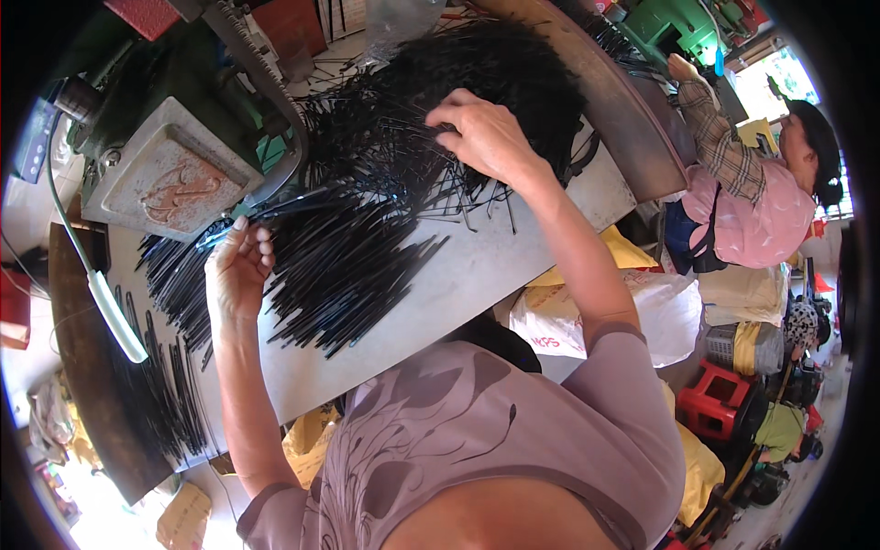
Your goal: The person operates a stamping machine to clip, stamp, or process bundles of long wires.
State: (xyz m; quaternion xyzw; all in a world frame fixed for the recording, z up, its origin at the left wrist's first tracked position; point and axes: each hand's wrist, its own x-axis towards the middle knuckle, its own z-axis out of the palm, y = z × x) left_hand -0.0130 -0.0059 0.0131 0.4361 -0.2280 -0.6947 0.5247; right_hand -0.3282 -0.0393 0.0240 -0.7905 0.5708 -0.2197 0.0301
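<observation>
My left hand (240,266) is raised beside the green machine (206,119), its fingers curled and thumb and forefinger brought together near the machine's lower end. What lies between the fingertips is too small to tell. Below and beside it, many thin black rods (344,284) lie side by side in a bundle on the pale tabletop (403,316). My right hand (486,137) hovers at a tangled heap of thin black rods (522,69), thumb and fingers apart, with no rod plainly in its grasp.
A raised brown edge (614,110) borders the table at right. A bent white lamp or tube (115,316) hangs at left. More rods (170,394) lie at the left edge. White sacks (610,321) and a red stool (715,399) stand right. A co-worker (752,202) works at another green machine.
</observation>
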